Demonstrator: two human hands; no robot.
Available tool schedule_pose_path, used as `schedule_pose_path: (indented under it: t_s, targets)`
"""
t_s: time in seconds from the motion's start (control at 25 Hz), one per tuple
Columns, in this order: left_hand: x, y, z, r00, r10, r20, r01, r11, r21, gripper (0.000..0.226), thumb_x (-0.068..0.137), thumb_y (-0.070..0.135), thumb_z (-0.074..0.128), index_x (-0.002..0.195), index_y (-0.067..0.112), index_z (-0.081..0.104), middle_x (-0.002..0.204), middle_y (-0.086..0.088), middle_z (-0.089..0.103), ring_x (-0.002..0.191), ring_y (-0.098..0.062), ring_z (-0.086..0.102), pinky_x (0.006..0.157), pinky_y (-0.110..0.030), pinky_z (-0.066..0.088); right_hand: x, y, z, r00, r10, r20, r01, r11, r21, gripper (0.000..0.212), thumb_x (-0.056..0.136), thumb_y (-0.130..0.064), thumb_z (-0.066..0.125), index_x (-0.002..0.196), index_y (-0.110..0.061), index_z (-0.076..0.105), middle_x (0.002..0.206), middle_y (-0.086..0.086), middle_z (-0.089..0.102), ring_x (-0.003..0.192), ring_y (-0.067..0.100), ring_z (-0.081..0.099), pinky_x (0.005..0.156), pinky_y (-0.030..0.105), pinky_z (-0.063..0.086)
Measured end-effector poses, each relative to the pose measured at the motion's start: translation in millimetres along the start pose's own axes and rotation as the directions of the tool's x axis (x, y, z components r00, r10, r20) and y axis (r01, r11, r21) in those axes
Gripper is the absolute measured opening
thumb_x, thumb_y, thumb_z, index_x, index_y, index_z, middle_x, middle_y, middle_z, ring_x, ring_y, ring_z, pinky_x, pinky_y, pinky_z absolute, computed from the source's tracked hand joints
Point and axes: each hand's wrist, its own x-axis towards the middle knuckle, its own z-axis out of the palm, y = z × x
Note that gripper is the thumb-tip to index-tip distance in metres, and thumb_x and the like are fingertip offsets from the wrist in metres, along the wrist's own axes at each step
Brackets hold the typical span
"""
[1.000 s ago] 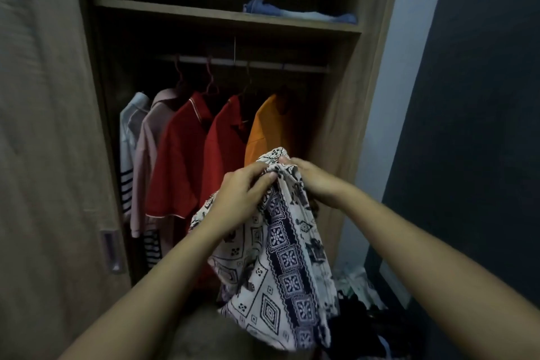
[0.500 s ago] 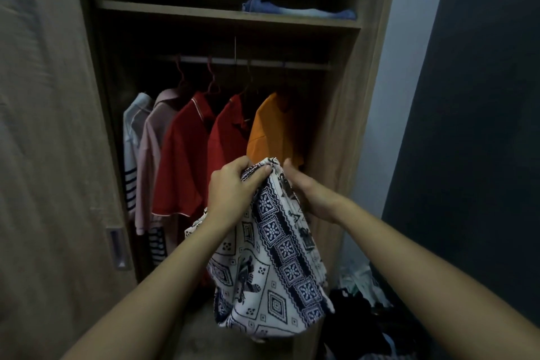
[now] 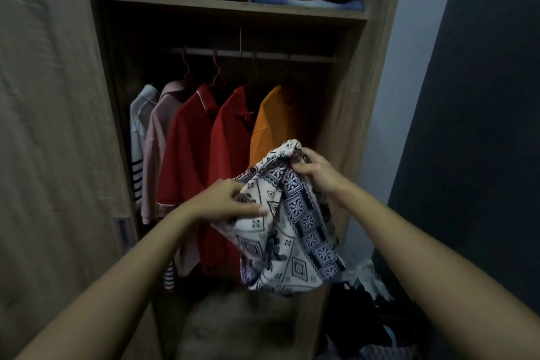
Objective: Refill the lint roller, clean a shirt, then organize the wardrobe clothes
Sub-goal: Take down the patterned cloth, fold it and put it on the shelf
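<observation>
- One sliding door (image 3: 43, 126) fills the far left and covers that side of the wardrobe, so the only way in is the open bay to its right.
- Five shirts hang from the rail (image 3: 263, 54) in that bay, packed shoulder to shoulder: a white striped shirt (image 3: 140, 131), a pink shirt (image 3: 159, 140), a first red shirt (image 3: 187, 155), a second red shirt (image 3: 230, 140) and an orange shirt (image 3: 268, 123).
- The left hand (image 3: 228, 202) pinches a lower fold of the patterned garment (image 3: 295, 231) between thumb and fingers, in front of the red shirts.
- The garment hangs bunched in the air between both hands, before the orange shirt. It is not on the rail, and no hanger shows in it.
- The right hand (image 3: 315, 172) sits higher, fingers curled round the gathered top edge.
- The organising stage looks to be under way. No lint roller is in view, so the refill and the cleaning cannot be confirmed. This garment and the floor heap (image 3: 365, 316) at the lower right are still left to sort.
- A short bare stretch of rail lies between the orange shirt and the right side panel (image 3: 350, 126). It looks like the likeliest slot, though it is tight, and the panel's edge is close by the right hand.
- The shelf (image 3: 204, 6) above holds folded jeans (image 3: 306, 1) toward its right, with bare board to their left.
</observation>
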Motion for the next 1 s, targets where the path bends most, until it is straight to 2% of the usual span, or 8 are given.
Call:
schedule_pose_path:
  t_s: [0.12,0.32,0.4,0.48,0.56,0.68,0.8,1.0]
  targets:
    - [-11.1,-37.0,-0.9,0.999,-0.027,0.038,0.014,0.946,0.325,0.081,0.052,0.088,0.052,0.087,0.016,0.063,0.083,0.005,0.069,0.080,-0.007,0.063,0.074,-0.031,0.048,0.6,-0.1,-12.3,0.999,-0.024,-0.030,0.025,1.000,0.015,0.025,0.090,0.004,0.044,0.110,-0.010,0.047,0.085,0.000,0.058,0.060,-0.002,0.062,0.057,0.011,0.046]
    - [-17.2,-37.3,-39.7,0.977,-0.018,-0.211,0.135,0.820,0.556,0.061,0.065,0.085,0.039,0.094,0.036,0.062,0.090,0.015,0.051,0.103,-0.011,0.045,0.091,-0.038,0.029,-2.2,31.2,-16.1,0.999,0.040,-0.022,-0.040,0.998,-0.039,0.044,0.083,0.002,0.052,0.120,-0.022,0.047,0.110,0.002,0.059,0.099,0.017,0.055,0.085,0.023,0.042]
    - [-18.7,-19.2,-48.9,0.971,0.067,-0.228,0.092,0.777,0.623,0.055,0.072,0.075,0.048,0.103,0.033,0.063,0.093,0.015,0.051,0.104,-0.010,0.031,0.093,-0.043,0.026,-6.1,49.7,-12.7,0.995,0.085,-0.060,-0.087,0.995,-0.040,0.056,0.082,0.011,0.048,0.131,-0.015,0.043,0.116,0.002,0.059,0.104,0.014,0.053,0.081,0.015,0.043]
    - [-18.6,-5.3,-50.6,0.988,0.100,-0.116,0.019,0.673,0.739,0.056,0.072,0.073,0.049,0.108,0.033,0.062,0.098,0.014,0.053,0.110,-0.012,0.030,0.096,-0.051,0.026,-8.1,69.2,-7.8,0.981,0.161,-0.106,-0.149,0.982,0.118,0.052,0.084,0.015,0.042,0.132,-0.003,0.042,0.095,0.000,0.070,0.084,0.010,0.064,0.067,0.011,0.048]
    - [-18.6,-1.8,-51.8,0.979,0.116,-0.165,0.040,0.690,0.723,0.052,0.073,0.067,0.053,0.106,0.028,0.064,0.097,0.012,0.055,0.113,-0.015,0.031,0.096,-0.053,0.027,-8.5,79.0,0.5,0.967,0.216,-0.137,-0.177,0.951,0.255,0.043,0.086,0.014,0.041,0.123,-0.006,0.046,0.070,-0.008,0.072,0.062,0.003,0.066,0.053,0.012,0.048]
    - [-21.4,-9.7,-44.9,0.974,0.133,-0.185,0.045,0.683,0.729,0.043,0.078,0.054,0.059,0.108,0.022,0.062,0.105,0.012,0.060,0.111,-0.017,0.029,0.095,-0.053,0.028,-12.6,82.0,11.1,0.971,0.233,-0.055,-0.203,0.923,0.328,0.042,0.086,0.017,0.037,0.112,-0.014,0.049,0.087,0.000,0.065,0.072,0.008,0.063,0.057,0.016,0.048]
    - [-19.9,-20.8,-42.1,0.990,0.064,-0.124,0.049,0.674,0.737,0.045,0.073,0.069,0.048,0.089,0.027,0.055,0.089,0.019,0.053,0.103,-0.011,0.029,0.095,-0.056,0.031,-18.0,77.3,9.5,0.967,0.246,-0.066,-0.201,0.899,0.389,0.032,0.089,0.013,0.036,0.094,-0.015,0.051,0.085,0.003,0.057,0.065,0.008,0.052,0.047,0.014,0.044]
    - [-18.6,-24.3,-61.0,0.988,0.059,-0.140,0.052,0.736,0.675,0.086,0.056,0.089,0.025,0.102,0.025,0.060,0.087,0.017,0.050,0.096,-0.007,0.029,0.085,-0.041,0.036,-15.5,68.8,6.5,0.969,0.240,-0.059,-0.200,0.901,0.386,0.026,0.092,0.004,0.039,0.115,-0.003,0.049,0.090,0.002,0.060,0.075,0.010,0.055,0.056,0.015,0.045]
